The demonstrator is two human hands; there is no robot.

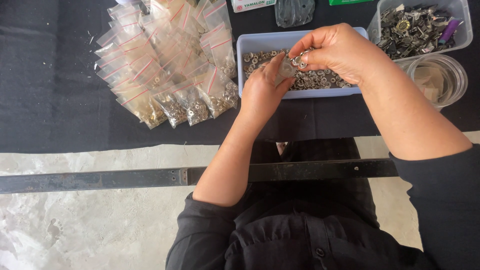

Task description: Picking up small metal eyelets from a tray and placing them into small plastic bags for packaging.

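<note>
Left hand: gripping a small clear bag, keeping it open above the blue tray, upper centre.
Right hand: fingers pinching metal snaps, feeding them into the bag.

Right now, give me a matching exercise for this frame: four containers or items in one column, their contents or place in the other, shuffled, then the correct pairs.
Things:
1. Pale blue tray
2. Clear tub
3. Round clear jar
4. Small zip bags

Descriptions:
A. piled to the left of the tray
B. dark metal clips and a purple item
C. loose silver snap buttons, under both hands
D. nearest the right forearm, pale contents

Pairs: 1-C, 2-B, 3-D, 4-A
</note>
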